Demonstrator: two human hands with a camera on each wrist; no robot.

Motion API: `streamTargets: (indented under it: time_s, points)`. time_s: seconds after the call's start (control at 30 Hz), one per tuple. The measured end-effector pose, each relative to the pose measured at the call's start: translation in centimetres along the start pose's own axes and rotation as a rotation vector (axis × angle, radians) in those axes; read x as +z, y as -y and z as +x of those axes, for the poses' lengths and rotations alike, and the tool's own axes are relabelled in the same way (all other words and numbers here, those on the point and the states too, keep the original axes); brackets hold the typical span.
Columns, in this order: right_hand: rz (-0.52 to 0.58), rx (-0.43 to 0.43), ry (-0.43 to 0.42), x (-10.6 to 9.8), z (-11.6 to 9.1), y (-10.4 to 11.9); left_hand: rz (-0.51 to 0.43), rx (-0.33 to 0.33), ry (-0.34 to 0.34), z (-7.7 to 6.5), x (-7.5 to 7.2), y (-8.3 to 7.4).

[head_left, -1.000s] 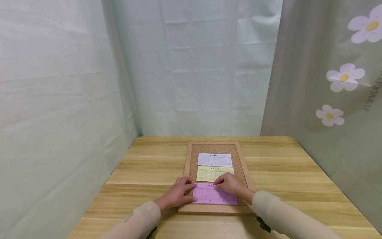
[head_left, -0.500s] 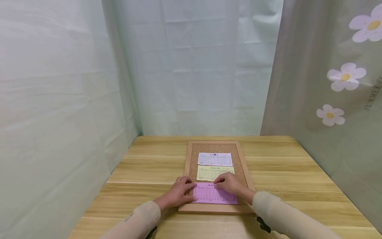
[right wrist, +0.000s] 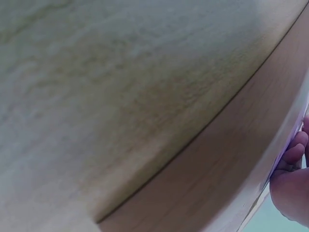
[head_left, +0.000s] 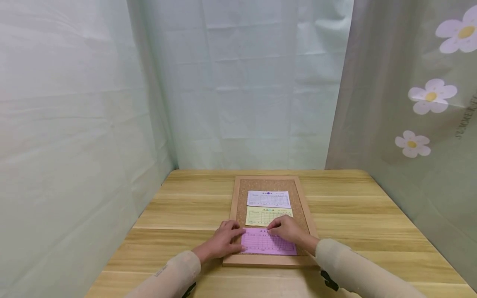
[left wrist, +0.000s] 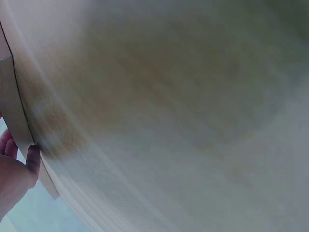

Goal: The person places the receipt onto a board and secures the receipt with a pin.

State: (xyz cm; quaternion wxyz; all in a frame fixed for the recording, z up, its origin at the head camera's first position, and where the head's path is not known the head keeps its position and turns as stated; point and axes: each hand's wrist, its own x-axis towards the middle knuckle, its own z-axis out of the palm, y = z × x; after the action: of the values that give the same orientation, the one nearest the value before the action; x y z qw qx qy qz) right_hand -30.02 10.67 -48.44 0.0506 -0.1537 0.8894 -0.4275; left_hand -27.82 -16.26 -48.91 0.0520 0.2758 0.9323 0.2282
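A pink printed form slip (head_left: 262, 245) lies along the near end of a framed cork board (head_left: 302, 203). My left hand (head_left: 222, 240) rests over the board's left frame, its fingertips and thumb touching the slip's left edge. With thumb and finger together, my right hand (head_left: 287, 229) pinches at the top middle of the pink slip; I cannot tell what small thing is between them, as the fingertips hide it. Above lie a yellow slip (head_left: 257, 217) with a pale blue tack (head_left: 270, 210) and a white slip (head_left: 257, 199) with a purple tack (head_left: 268, 193).
The board lies flat on a wood-grain table (head_left: 186, 211). Pale curtains (head_left: 253, 91) stand behind and at the left, and a flower-printed curtain (head_left: 376, 103) hangs at the right. Both wrist views show mostly blurred tabletop beside the board's wooden frame (right wrist: 231, 140).
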Motion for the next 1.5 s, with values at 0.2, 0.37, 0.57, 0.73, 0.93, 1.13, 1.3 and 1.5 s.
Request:
streamTargets:
  time_s: [0.2, 0.37, 0.57, 0.73, 0.93, 1.13, 1.3, 1.5]
  points:
    - [0.005, -0.011, 0.000, -0.06, 0.04, -0.02, 0.004, 0.004, 0.001, -0.09, -0.03, -0.11]
    - [0.012, 0.005, 0.008, 0.00, 0.07, -0.10, -0.004, -0.004, 0.006, -0.13, -0.09, -0.19]
    - [-0.010, 0.003, 0.011, 0.09, 0.10, 0.01, -0.005, -0.004, 0.006, -0.15, -0.14, -0.21]
    - [-0.034, 0.002, 0.016, 0.15, 0.14, 0.15, -0.004, -0.009, 0.007, -0.14, -0.17, -0.22]
    - [-0.059, 0.005, 0.013, 0.13, 0.05, 0.40, -0.005, -0.012, 0.009, -0.02, -0.15, -0.18]
    - [-0.040, -0.005, 0.000, 0.05, -0.13, 0.29, -0.004, -0.019, 0.015, -0.03, -0.14, -0.16]
    - [-0.019, -0.010, -0.013, 0.11, -0.10, 0.00, -0.004, -0.016, 0.011, -0.08, -0.19, -0.28]
    - [-0.019, -0.016, -0.005, 0.20, -0.13, -0.13, -0.005, -0.021, 0.012, -0.09, -0.20, -0.33]
